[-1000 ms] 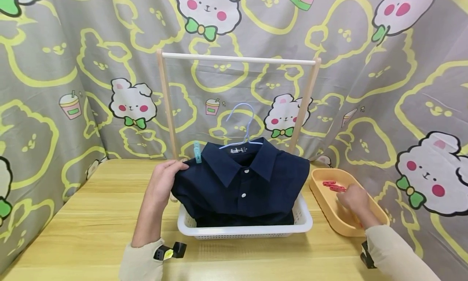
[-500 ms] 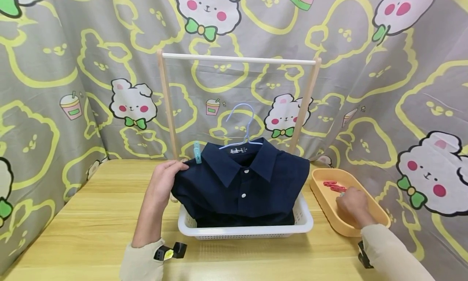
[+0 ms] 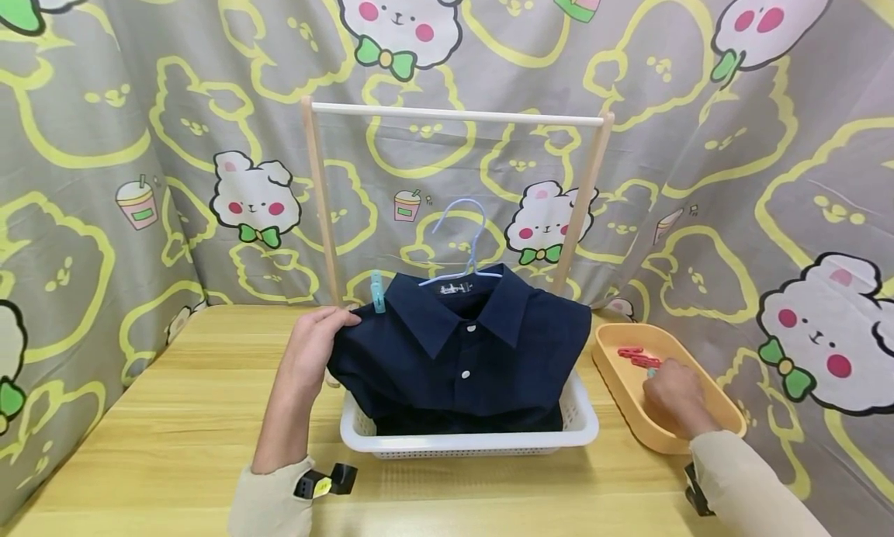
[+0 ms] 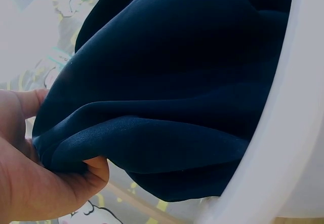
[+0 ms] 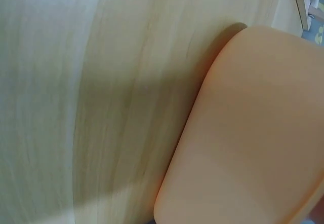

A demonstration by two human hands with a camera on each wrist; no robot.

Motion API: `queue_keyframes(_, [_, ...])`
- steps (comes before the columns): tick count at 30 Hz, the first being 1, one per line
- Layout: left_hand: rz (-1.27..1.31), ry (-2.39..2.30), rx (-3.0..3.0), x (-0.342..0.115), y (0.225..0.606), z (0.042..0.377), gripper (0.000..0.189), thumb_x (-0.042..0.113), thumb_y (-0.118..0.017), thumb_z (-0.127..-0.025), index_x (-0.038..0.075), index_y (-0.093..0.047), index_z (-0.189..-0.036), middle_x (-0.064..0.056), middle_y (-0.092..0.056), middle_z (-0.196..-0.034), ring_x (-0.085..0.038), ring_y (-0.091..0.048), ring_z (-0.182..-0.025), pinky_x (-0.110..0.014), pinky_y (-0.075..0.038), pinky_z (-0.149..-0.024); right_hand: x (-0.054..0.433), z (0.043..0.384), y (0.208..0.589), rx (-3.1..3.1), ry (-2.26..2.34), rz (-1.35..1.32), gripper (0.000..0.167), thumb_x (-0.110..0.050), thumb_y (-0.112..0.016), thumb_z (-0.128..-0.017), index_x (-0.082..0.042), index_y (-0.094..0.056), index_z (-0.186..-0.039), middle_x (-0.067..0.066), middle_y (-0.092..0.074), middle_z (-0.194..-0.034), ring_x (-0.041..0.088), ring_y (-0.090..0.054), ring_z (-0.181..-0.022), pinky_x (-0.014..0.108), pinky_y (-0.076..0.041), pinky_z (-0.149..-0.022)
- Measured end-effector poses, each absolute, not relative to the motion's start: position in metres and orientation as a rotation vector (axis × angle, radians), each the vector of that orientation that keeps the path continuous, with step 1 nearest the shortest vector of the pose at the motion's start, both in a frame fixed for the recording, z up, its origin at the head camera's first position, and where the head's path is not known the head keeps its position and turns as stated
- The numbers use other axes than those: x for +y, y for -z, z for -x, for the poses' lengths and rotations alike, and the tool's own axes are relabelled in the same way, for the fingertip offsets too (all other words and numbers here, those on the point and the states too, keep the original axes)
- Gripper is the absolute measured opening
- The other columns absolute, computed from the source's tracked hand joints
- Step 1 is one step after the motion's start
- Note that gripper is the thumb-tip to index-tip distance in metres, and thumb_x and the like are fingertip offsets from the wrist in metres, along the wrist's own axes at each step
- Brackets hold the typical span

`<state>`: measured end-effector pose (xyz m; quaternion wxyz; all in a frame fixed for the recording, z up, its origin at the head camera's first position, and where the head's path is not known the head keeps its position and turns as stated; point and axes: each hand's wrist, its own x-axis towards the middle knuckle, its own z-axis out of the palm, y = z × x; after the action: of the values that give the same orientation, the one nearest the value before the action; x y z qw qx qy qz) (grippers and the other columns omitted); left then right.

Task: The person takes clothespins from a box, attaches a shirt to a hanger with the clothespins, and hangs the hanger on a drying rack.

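Observation:
A navy collared shirt (image 3: 433,366) sits bunched in a white basket (image 3: 468,444), with a light-blue hanger (image 3: 472,242) rising out of its collar. One teal clothespin (image 3: 377,292) stands on the shirt beside the collar. My left hand (image 3: 314,347) grips the shirt's shoulder at the left; in the left wrist view, its thumb and fingers hold the folded navy cloth (image 4: 142,82). Inside the orange tray (image 3: 621,401), my right hand (image 3: 676,393) pinches another teal clothespin (image 3: 652,372), mostly covered by the fingers. Several red clothespins (image 3: 639,357) lie just beyond it.
Behind the basket stands a wooden rack with a white crossbar (image 3: 457,114). A patterned curtain (image 3: 251,118) surrounds the wooden table (image 3: 174,428). In the right wrist view the tray's outer wall (image 5: 253,133) hides most of the right hand.
My right hand has shifted slightly inside the tray, and a bit of teal clothespin now shows at its fingertips. The left hand and the shirt have stayed put.

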<state>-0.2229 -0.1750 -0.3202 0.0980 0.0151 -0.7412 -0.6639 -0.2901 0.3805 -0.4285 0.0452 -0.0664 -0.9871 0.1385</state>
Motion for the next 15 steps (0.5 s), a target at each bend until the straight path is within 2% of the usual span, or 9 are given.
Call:
queue_keyframes(6, [-0.039, 1.957, -2.191, -0.1749, 0.3208, 0.2236, 0.027, 0.016, -0.057, -0.098, -0.006, -0.071, -0.101, -0.014, -0.063, -0.109, -0.026, -0.051, -0.109, -0.036, -0.04, -0.101, 0.3756, 0.2887, 0.4273, -3.033, -0.391, 0.172, 0.01, -0.007, -0.052, -0.074, 0.0, -0.054, -0.068, 0.016, -0.057, -0.07, 0.032, -0.056, -0.066, 0.046, -0.05, -0.058])
queue_keyframes(12, [-0.03, 1.952, -2.179, -0.1751, 0.3213, 0.2237, 0.023, 0.015, -0.059, -0.097, -0.004, -0.071, -0.093, -0.007, -0.063, -0.097, -0.025, -0.051, -0.105, -0.033, -0.042, -0.098, 0.3719, 0.2861, 0.4255, -3.027, -0.411, 0.152, 0.008, -0.007, -0.053, -0.072, -0.002, -0.053, -0.066, 0.012, -0.054, -0.066, 0.029, -0.053, -0.063, 0.044, -0.048, -0.055])
queue_keyframes(15, [-0.03, 1.952, -2.178, -0.1756, 0.321, 0.2238, 0.023, 0.015, -0.059, -0.097, -0.004, -0.071, -0.092, -0.006, -0.063, -0.095, -0.025, -0.051, -0.105, -0.033, -0.042, -0.098, 0.3697, 0.2856, 0.4251, -3.014, -0.415, 0.116, 0.012, -0.009, -0.055, -0.076, -0.003, -0.053, -0.066, 0.011, -0.052, -0.065, 0.028, -0.051, -0.062, 0.043, -0.045, -0.054])
